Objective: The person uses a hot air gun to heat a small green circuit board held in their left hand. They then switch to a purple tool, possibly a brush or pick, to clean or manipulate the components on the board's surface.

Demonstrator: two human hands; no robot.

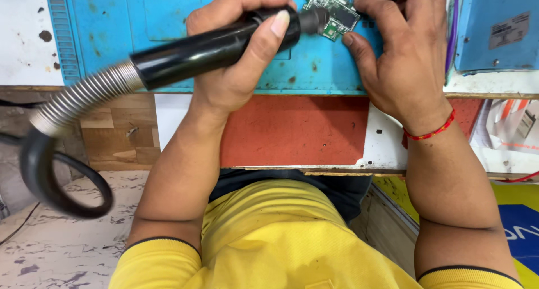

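Hose comes first at the far left: a black hose (53,179) loops down beside the bench and joins a ribbed metal sleeve (84,98), which runs up into a black hot-air handpiece (219,44) lying almost level across the view. The left hand (236,58) is wrapped fully round that handpiece, fingers curled over the top and thumb pressed along its side, so the grip is closed and firm. The nozzle end points right and sits just at the edge of a small green circuit board (332,11), which lies on a blue work mat (151,19) at the back of the bench. The right hand (407,47), with a red thread band (432,133) at the wrist, steadies the board: its fingers are bent down on the board's right edge and its thumb reaches toward the lower corner, a light pinching hold, not a closed fist. Judging by this, the work on the board looks to be in mid-course: tool and board are in place and the nozzle is at the board, but whether any part has come loose or been lifted cannot be told, since the nozzle and fingers hide much of the surface. At the far right stands a blue box (499,30) by the mat's edge.
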